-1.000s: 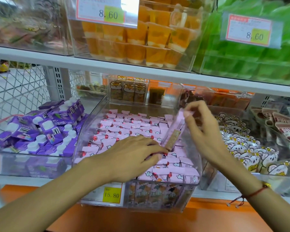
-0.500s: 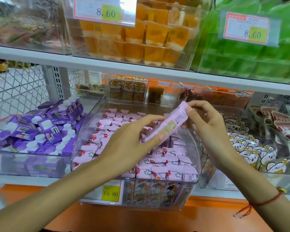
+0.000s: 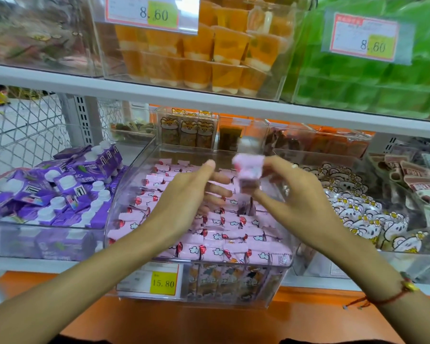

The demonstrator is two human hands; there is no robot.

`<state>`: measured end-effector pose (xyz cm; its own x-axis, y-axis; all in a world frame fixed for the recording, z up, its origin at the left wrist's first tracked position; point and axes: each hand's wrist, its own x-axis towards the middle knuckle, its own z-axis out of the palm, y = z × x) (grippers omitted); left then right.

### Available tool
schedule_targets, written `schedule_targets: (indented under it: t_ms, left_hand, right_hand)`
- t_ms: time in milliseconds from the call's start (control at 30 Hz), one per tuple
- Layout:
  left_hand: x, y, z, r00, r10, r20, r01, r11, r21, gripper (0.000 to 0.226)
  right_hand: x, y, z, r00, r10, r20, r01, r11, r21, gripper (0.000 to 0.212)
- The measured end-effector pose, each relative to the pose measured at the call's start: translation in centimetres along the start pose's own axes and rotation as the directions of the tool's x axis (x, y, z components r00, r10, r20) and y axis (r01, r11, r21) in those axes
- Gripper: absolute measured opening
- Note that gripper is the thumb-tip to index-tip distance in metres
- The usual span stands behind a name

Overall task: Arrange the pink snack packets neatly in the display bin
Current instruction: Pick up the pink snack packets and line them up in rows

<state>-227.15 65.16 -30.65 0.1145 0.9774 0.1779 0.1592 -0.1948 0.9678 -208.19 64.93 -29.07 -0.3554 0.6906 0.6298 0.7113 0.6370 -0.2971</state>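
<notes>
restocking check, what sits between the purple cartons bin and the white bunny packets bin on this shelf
In the head view, the clear display bin of pink snack packets sits between the purple cartons and bunny packets.

A shop, its snack aisle; a white shelf runs across with clear acrylic bins above and below it; printed price tags are stuck to the bins, an 8.60 tag above the shelf and a yellow 15.80 tag below it on the display bin of pink snack packets; left of that bin lie purple cartons, right of it white cartoon packets.
</notes>
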Motion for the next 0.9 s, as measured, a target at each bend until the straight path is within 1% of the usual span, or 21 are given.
schedule_targets:
  t_ms: [33,67,100,133,167,200,233,267,333,400,467,533,567,633,733,833,900]
  left_hand:
    - [0.0,-0.4,-0.2,0.995,0.093,0.024,-0.096,0.984,0.151,0.029]
    - [-0.3,-0.9,-0.4,0.983,0.166,0.075,-0.181,0.938,0.296,0.024]
    - [-0.5,-1.1,-0.6,0.971,0.189,0.147,-0.234,0.881,0.411,0.022]
    - [-0.5,-1.4,-0.8,0.955,0.186,0.23,-0.279,0.824,0.493,0.024]
    - [-0.6,-1.6,-0.7,0.933,0.177,0.313,-0.333,0.754,0.567,0.027]
    - [-0.6,-1.6,-0.6,0.906,0.16,0.391,-0.392,0.661,0.64,0.03]
    - [-0.7,-1.7,-0.5,0.881,0.14,0.452,-0.445,0.572,0.689,0.033]
    - [-0.7,-1.7,-0.5,0.862,0.121,0.492,-0.478,0.513,0.713,0.035]
    - [-0.5,-1.7,-0.6,0.853,0.088,0.515,-0.49,0.475,0.731,0.038]
    - [-0.5,-1.6,-0.6,0.853,0.077,0.516,-0.489,0.462,0.74,0.038]
    - [-0.5,-1.6,-0.5,0.852,0.068,0.52,-0.49,0.458,0.742,0.038]
    - [-0.5,-1.6,-0.5,0.854,0.061,0.516,-0.479,0.478,0.736,0.037]
    - [-0.6,-1.6,-0.5,0.855,0.057,0.515,-0.474,0.487,0.734,0.037]
    - [-0.6,-1.6,-0.6,0.855,0.049,0.517,-0.471,0.494,0.731,0.037]
    - [-0.7,-1.7,-0.7,0.853,0.045,0.52,-0.47,0.498,0.728,0.037]
    - [-0.5,-1.9,-0.7,0.852,0.04,0.521,-0.47,0.496,0.73,0.037]
    - [-0.4,-2.0,-0.7,0.851,0.042,0.524,-0.474,0.494,0.729,0.038]
  right_hand:
    - [0.0,0.2,0.1,0.995,0.1,-0.029,-0.094,0.983,0.16,0.026]
    - [0.1,0.4,0.2,0.979,0.198,-0.043,-0.175,0.934,0.311,0.026]
    - [0.3,0.7,0.3,0.96,0.275,-0.043,-0.231,0.872,0.431,0.03]
    - [0.4,1.0,0.3,0.944,0.329,-0.027,-0.27,0.816,0.511,0.041]
    - [0.4,1.2,0.2,0.933,0.36,-0.002,-0.298,0.775,0.557,0.056]
    - [0.3,1.4,0.2,0.929,0.369,0.017,-0.312,0.76,0.57,0.07]
    - [0.2,1.6,0.3,0.93,0.366,0.028,-0.319,0.769,0.554,0.08]
    - [0.2,1.7,0.3,0.934,0.357,0.031,-0.321,0.796,0.513,0.084]
    - [0.1,1.6,0.5,0.95,0.311,0.017,-0.292,0.871,0.394,0.077]
    - [0.1,1.5,0.9,0.97,0.244,0.013,-0.238,0.931,0.276,0.066]
    - [0.1,1.2,1.3,0.982,0.179,0.058,-0.186,0.969,0.163,0.061]
    - [0.1,1.0,1.4,0.983,0.142,0.115,-0.15,0.987,0.063,0.058]
    - [0.2,1.0,1.3,0.981,0.142,0.13,-0.148,0.988,0.036,0.057]
    - [0.4,1.3,0.7,0.976,0.163,0.142,-0.171,0.984,0.045,0.057]
    - [0.5,1.7,-0.4,0.981,0.156,0.115,-0.16,0.987,0.025,0.05]
    - [0.9,1.8,-1.2,0.99,0.126,0.061,-0.119,0.988,-0.103,0.036]
    - [1.1,1.8,-1.3,0.993,0.107,0.047,-0.097,0.98,-0.172,0.031]
